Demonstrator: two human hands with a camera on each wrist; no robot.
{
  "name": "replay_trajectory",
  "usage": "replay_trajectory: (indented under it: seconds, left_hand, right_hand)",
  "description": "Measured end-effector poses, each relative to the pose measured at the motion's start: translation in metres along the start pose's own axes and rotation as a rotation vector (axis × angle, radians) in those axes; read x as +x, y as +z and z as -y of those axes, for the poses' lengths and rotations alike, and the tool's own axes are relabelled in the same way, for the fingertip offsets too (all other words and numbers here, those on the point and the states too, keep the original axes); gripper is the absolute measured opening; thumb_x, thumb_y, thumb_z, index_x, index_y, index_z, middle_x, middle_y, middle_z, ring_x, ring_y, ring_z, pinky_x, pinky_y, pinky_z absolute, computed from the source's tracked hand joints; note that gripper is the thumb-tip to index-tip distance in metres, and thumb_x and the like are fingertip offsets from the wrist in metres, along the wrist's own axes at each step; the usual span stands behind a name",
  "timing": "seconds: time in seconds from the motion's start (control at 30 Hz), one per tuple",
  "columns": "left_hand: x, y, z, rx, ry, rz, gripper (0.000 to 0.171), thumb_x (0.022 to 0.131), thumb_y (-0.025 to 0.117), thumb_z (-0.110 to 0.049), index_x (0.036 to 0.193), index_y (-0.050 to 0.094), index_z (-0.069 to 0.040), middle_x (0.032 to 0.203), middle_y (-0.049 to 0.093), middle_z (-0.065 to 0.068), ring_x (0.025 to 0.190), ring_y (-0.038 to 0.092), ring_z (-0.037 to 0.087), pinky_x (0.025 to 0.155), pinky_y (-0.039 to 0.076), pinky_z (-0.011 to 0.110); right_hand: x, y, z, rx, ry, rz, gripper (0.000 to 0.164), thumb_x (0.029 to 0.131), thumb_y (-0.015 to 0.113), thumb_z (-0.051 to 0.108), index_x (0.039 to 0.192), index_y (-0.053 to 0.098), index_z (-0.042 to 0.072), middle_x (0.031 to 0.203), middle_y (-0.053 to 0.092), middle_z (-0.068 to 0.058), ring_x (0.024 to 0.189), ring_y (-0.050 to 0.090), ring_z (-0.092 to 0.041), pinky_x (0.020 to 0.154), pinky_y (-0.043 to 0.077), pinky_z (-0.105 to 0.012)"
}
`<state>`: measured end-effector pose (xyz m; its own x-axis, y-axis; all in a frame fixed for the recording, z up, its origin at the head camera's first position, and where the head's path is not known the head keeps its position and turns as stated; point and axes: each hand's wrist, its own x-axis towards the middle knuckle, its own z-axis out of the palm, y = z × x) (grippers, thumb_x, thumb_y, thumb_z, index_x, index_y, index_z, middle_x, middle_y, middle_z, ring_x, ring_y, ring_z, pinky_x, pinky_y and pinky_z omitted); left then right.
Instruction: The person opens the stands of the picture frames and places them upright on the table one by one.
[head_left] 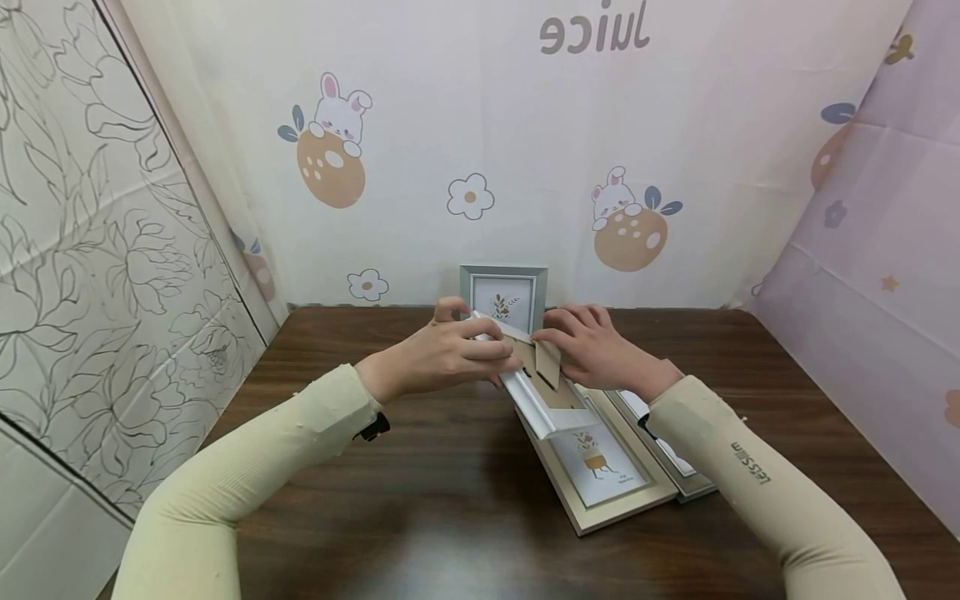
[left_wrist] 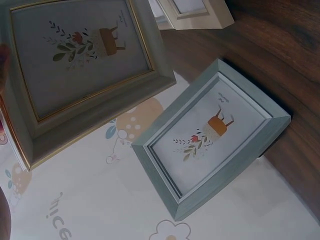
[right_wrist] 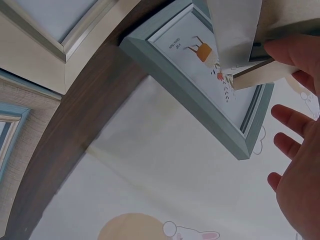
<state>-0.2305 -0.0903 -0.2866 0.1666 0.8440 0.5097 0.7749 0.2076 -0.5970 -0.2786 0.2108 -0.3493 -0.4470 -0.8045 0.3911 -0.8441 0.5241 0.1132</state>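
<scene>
cream-sleeved left hand (head_left: pixel 457 350) grips the side of a white frame (head_left: pixel 538 392); the right hand (head_left: pixel 597 348) pinches its stand (head_left: pixel 548 362). tilted above a beige frame (head_left: pixel 622 503), it is probably light and rigid, its glazing fragile: best held by the rims.

White runs along the moulding of the held frame (head_left: pixel 528 403), tan across its backing board (head_left: pixel 561 396), and thin gold lines edge its face! Behind it, a muted blue-green frame (left_wrist: pixel 230 164), its white print (left_wrist: pixel 217 127) flashing an orange-brown pot, green leaves, a red bloom. Cream for the frame lying below (head_left: pixel 626 507), dark brown wood grain across the bench (head_left: pixel 360 517). The curtain (head_left: pixel 480 108): white, with tan-orange fruits, rabbits and flowers! Grey line-drawn blossoms cover the white left panel (head_left: pixel 82 250); sleeves (head_left: pixel 292 425), pale cream-yellow.
</scene>
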Motion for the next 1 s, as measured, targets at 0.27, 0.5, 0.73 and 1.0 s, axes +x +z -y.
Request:
replay_trajectory:
  seconds: [0.27,0.5,0.73,1.0]
  left_hand:
    - [0.001,-0.001,-0.001,-0.004,-0.009,0.015,0.031,0.085,0.079,-0.03,0.114,0.07,-0.025,0.105,0.058,-0.008,0.1,0.058,0.012,0.092,0.03,0.049]
    - [0.001,0.001,-0.001,0.008,-0.004,0.009,0.03,0.084,0.079,-0.031,0.112,0.07,-0.026,0.103,0.057,-0.01,0.098,0.057,0.011,0.091,0.03,0.049]
    - [0.002,0.002,-0.002,0.012,-0.003,0.007,0.03,0.083,0.079,-0.034,0.112,0.07,-0.025,0.103,0.056,-0.01,0.097,0.057,0.011,0.091,0.029,0.049]
    - [0.002,0.002,-0.002,-0.006,-0.008,0.019,0.031,0.084,0.077,-0.035,0.112,0.071,-0.025,0.103,0.057,-0.009,0.098,0.057,0.012,0.091,0.03,0.049]
  right_hand:
    - [-0.001,-0.006,0.003,0.001,0.05,0.034,0.046,0.087,0.061,0.006,0.132,0.057,0.014,0.137,0.046,-0.018,0.129,0.035,-0.037,0.096,0.024,-0.06]
    - [-0.002,-0.011,0.004,-0.007,0.11,0.067,0.047,0.087,0.065,0.009,0.133,0.057,0.013,0.142,0.044,-0.021,0.13,0.032,-0.039,0.099,0.021,-0.061]
    - [-0.003,-0.016,0.004,-0.007,0.119,0.057,0.048,0.086,0.066,0.009,0.133,0.057,0.016,0.142,0.044,-0.021,0.131,0.032,-0.04,0.099,0.021,-0.062]
    - [-0.006,-0.023,0.003,-0.002,0.142,0.046,0.049,0.084,0.068,0.009,0.131,0.059,0.018,0.142,0.044,-0.021,0.13,0.033,-0.042,0.1,0.02,-0.062]
